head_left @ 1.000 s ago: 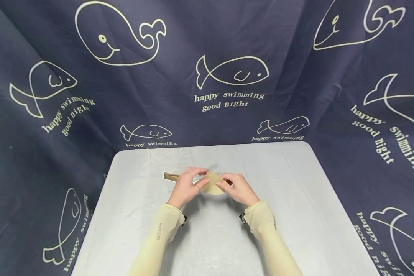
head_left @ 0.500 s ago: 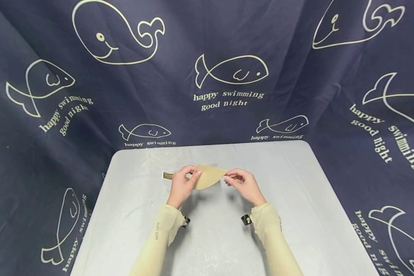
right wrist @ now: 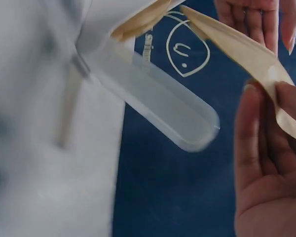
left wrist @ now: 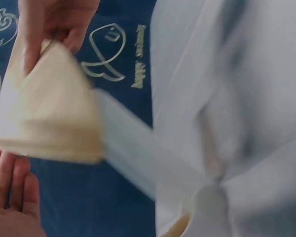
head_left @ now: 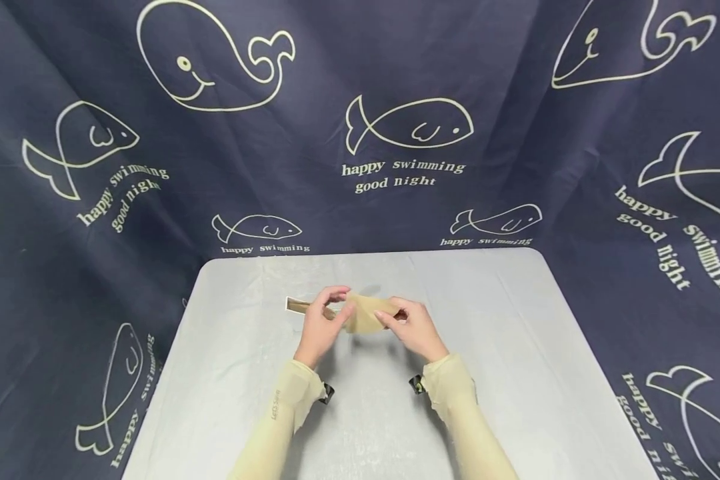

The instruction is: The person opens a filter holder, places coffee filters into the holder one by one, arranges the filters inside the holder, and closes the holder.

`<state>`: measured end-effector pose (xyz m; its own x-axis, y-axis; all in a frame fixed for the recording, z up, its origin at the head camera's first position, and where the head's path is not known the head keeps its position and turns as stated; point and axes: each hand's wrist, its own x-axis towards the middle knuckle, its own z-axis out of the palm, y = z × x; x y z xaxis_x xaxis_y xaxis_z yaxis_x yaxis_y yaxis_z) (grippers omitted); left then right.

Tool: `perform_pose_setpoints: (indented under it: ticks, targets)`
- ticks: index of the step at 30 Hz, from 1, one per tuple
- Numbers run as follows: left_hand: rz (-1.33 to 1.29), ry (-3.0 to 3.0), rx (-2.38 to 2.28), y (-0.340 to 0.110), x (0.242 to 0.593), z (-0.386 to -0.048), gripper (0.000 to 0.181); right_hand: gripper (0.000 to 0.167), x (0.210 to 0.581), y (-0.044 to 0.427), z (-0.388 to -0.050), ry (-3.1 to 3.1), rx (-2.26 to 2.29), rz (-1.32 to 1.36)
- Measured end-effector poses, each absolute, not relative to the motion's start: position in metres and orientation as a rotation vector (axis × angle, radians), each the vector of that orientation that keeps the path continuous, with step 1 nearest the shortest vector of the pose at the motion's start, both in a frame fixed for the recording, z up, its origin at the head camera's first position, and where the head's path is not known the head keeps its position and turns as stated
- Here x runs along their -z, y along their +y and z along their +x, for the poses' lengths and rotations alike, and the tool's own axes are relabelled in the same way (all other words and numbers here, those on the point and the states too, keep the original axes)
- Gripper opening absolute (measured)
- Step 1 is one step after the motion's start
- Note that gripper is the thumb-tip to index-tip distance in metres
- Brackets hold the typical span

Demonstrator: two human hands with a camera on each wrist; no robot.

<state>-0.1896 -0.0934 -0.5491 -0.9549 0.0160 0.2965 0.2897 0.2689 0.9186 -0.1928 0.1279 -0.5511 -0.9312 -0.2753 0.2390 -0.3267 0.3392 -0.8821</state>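
Note:
A tan folded paper cone, like a coffee filter [head_left: 369,313], is held above the table in the head view. My right hand [head_left: 414,327] pinches its right side between thumb and fingers; the right wrist view shows that hand [right wrist: 274,163] from below. At the other end, my left hand [head_left: 324,327] has its thumb and fingers spread around the paper's left edge. In the left wrist view this hand's fingers [left wrist: 15,192] are straight and meet the paper's edge. A long translucent round-ended piece [right wrist: 158,101] lies beyond; what it belongs to is unclear.
A narrow brown strip with a white border [head_left: 297,305] lies left of the left hand, partly hidden by it. Underneath is a pale cloth-covered table [head_left: 492,373]. A dark blue printed curtain [head_left: 312,53] closes off the back and sides.
The right hand first drew back to the paper's tip as the left held it and it spread out. Now the right hand has moved left and pinches the paper, and the left thumb and fingers have parted.

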Motion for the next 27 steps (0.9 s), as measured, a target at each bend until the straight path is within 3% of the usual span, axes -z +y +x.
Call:
perform_pose_setpoints:
  ticks: [5, 11, 17, 27]
  targets:
    - [-0.477, -2.368, 1.635, -0.105, 0.537, -0.195, 0.036, 0.009, 0.538, 0.132, -0.19, -2.598, -1.444, 0.73]
    - [-0.687, -2.551, 1.37, -0.109, 0.535, -0.194, 0.011, 0.014, 0.538, 0.129, -0.191, -2.637, -1.433, 0.819]
    - [-0.469, -2.487, 1.481, -0.106, 0.541, -0.191, 0.008, 0.006, 0.544, 0.136, -0.191, -2.529, -1.705, 0.614]
    - [-0.28, -2.306, 1.641, -0.101, 0.545, -0.19, 0.012, 0.013, 0.556, 0.144, -0.192, -2.29, -1.972, 0.473]
